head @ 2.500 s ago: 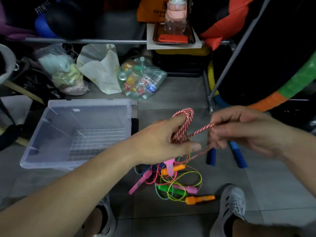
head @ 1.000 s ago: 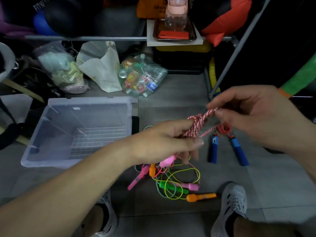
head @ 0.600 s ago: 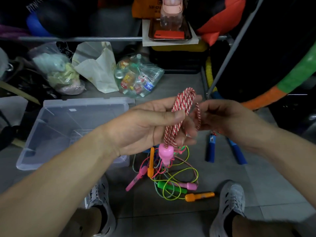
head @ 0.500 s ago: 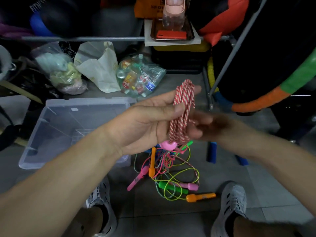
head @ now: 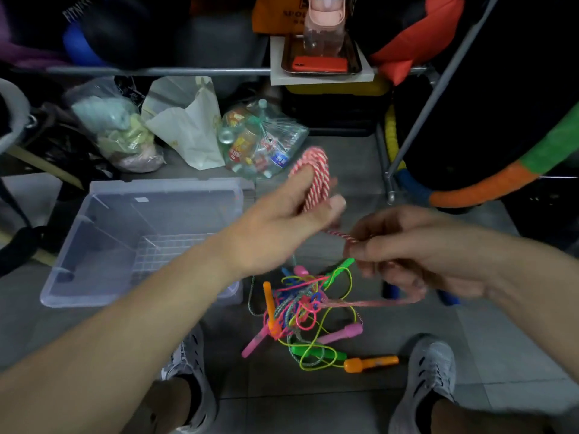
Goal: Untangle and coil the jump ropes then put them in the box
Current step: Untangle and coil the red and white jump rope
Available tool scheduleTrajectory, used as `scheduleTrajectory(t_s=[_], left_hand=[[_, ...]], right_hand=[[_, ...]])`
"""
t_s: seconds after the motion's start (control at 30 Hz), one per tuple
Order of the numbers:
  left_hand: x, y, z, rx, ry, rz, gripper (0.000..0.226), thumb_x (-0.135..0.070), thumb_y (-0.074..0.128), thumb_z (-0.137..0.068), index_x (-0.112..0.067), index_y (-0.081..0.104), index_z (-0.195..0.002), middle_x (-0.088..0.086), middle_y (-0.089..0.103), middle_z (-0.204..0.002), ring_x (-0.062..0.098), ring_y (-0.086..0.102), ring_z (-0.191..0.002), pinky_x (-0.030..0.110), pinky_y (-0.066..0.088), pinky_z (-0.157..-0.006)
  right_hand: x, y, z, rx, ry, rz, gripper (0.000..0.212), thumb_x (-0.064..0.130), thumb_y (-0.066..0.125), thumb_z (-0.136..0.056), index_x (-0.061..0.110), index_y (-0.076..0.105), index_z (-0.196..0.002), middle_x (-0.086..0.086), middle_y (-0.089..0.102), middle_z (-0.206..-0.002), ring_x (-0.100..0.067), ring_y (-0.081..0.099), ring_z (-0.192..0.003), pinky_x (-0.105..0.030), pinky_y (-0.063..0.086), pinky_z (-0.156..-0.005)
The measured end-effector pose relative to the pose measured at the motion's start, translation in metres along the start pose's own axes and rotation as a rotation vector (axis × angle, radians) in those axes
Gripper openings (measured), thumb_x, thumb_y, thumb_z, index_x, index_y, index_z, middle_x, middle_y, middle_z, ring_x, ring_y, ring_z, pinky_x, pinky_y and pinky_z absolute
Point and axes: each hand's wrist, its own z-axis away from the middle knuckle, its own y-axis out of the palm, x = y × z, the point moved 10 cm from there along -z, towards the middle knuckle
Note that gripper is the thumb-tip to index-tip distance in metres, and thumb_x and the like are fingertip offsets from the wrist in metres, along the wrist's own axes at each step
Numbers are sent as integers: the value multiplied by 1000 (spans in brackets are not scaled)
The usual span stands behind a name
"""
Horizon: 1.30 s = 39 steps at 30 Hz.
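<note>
- Head view — the red-and-white rope (head: 317, 175) is held up as a short coil with its long axis roughly upright. It is looped over the fingers of the left hand (head: 275, 225), and the thumb is pressed against its near end.
- A free strand is led from the coil's lower end down and right to the right hand (head: 407, 245), where it is pinched between the thumb and curled fingers. A blurred stretch is seen running leftward from under that hand, low over the tangle of ropes (head: 300, 305) on the floor.
- The box (head: 166, 184) lies open to the left of the coil, beside the left forearm — the left hand is judged the nearer one for dropping the coil in.
- Open room is seen above the box. Its right wall stands just beside the tangle, and a slanted rack pole (head: 433, 98) rises at the far right.
</note>
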Motion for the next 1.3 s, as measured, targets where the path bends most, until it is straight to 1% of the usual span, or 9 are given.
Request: scheduleTrajectory(t_s=[0.13,0.27,0.4,0.57,0.7,0.83,1.0,1.13,1.3], left_hand=[[10,10,5,96,-63,-399,67,-77,38,-84,-26,46,-126,-8,66,-99,0,64,-88,32,49,-84],[4,32,11,244,-80,-258,41,-70,44,-86,-30,53,-92,-1,71,-82,12,63,-65,40,53,-70],[9,47,14,377,-169,-122,39,-47,58,-92,-10,59,-107,1,63,-65,12,50,-55,32,40,-58],[6,45,18,452,-244,227,47,-35,55,-92,-5,60,-127,6,49,-57,26,37,-58,24,43,-56],[-13,49,24,557,-209,601,34,-31,54,-98,-9,68,-120,4,43,-57,34,22,-55,29,48,-67],[-40,48,26,636,-116,962,39,-33,38,-100,-13,68,-114,-2,49,-63,14,27,-52,28,43,-73],[-49,4,7,352,32,1248,59,-38,48,-96,-3,38,-143,7,70,-96,11,58,-64,30,51,-85],[-24,-38,-9,-53,54,1193,40,-43,44,-99,-9,50,-121,16,54,-145,24,65,-102,43,43,-110],[-12,-57,-10,-252,54,1047,62,-43,40,-102,-1,34,-148,17,50,-147,36,62,-121,51,36,-114]], right_hand=[[9,2,16,121,-34,20,29,11,76,-79,4,68,-106,-9,57,-62,-14,55,-43,-18,39,-34],[26,-41,15,-226,-322,436,14,6,68,-87,18,76,-87,-8,73,-73,-25,68,-67,-36,56,-67],[27,-50,8,-347,-460,473,13,12,74,-82,25,73,-84,-3,72,-78,-26,69,-75,-47,56,-77],[27,-55,2,-367,-546,413,17,10,77,-81,22,68,-88,-8,70,-81,-34,68,-78,-57,56,-75],[29,-45,-2,-244,-546,243,19,17,73,-78,4,66,-89,-16,69,-82,-19,65,-74,-27,55,-70],[-5,-23,-24,-140,-370,415,10,13,67,-92,8,68,-100,-13,73,-98,-23,69,-94,-42,53,-93],[-38,-5,-36,-151,-153,446,9,22,62,-95,16,68,-97,-3,75,-94,-9,70,-86,-16,52,-74],[-35,-4,-35,-204,-130,104,11,13,60,-96,4,67,-95,-22,70,-84,-26,66,-72,-34,55,-67],[-16,15,-21,-62,-159,-18,14,19,71,-82,7,67,-87,-8,64,-69,-31,56,-66,-40,50,-68]])
